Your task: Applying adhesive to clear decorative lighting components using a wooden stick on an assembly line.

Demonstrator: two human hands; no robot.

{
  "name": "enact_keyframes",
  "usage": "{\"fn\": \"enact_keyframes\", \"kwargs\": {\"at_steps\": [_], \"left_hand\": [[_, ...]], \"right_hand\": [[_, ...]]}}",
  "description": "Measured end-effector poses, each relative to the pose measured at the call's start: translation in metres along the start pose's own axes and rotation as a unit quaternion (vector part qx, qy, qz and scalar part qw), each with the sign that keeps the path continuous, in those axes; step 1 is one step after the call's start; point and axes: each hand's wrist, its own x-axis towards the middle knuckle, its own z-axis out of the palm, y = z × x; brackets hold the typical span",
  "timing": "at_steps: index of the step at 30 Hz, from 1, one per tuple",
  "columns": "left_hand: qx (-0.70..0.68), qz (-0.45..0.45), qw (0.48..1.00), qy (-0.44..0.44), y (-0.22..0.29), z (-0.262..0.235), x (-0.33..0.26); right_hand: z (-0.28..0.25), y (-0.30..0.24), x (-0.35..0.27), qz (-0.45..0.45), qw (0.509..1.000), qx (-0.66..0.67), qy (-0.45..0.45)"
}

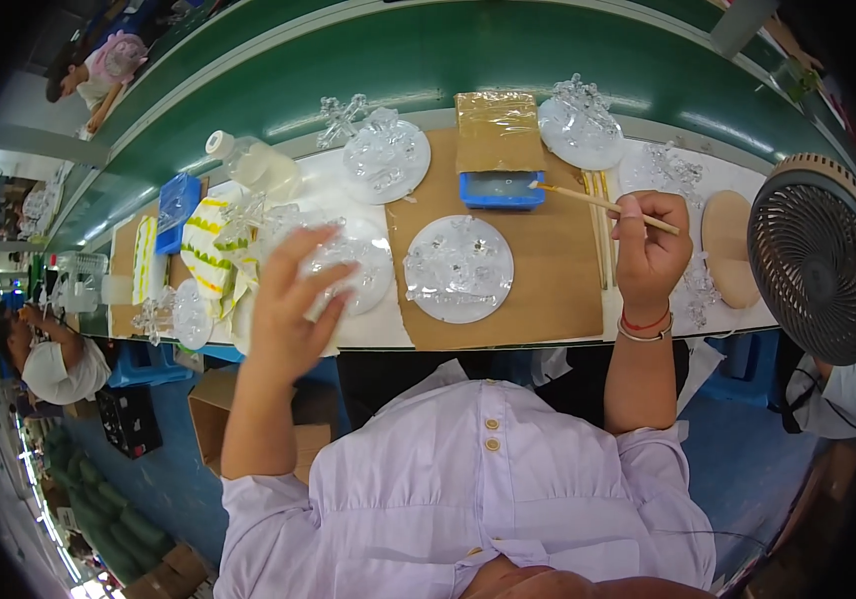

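Observation:
My right hand (652,248) is closed around a thin wooden brush (580,196). Its tip points left, at the right edge of a blue tray (500,204) holding a clear liquid, partly roofed by a taped cardboard piece (498,140). My left hand (293,304) is raised with fingers spread, in front of a white round plate (373,270) heaped with clear plastic pieces; nothing shows in its fingers. Between the hands, another round plate (458,268) with small clear pieces lies on a brown cardboard sheet (548,309).
More plates of clear pieces stand behind, at middle (386,160) and right (582,130). A liquid-filled bottle (260,168) and a striped cloth (210,248) sit left. Thin sticks (603,235), a tan oval pad (730,250) and a black fan (816,258) are right. Other people work nearby.

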Motion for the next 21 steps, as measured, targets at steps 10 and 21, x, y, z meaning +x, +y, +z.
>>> {"fn": "enact_keyframes", "kwargs": {"at_steps": [10, 21], "left_hand": [[-0.102, 0.056, 0.993, 0.005, 0.036, 0.055, 0.0], [-0.11, 0.006, 0.993, -0.037, 0.033, 0.063, 0.005]], "right_hand": [[0.029, -0.002, 0.008, -0.013, 0.991, -0.113, -0.069], [0.032, 0.006, 0.008, -0.025, 0.99, -0.116, -0.08]]}}
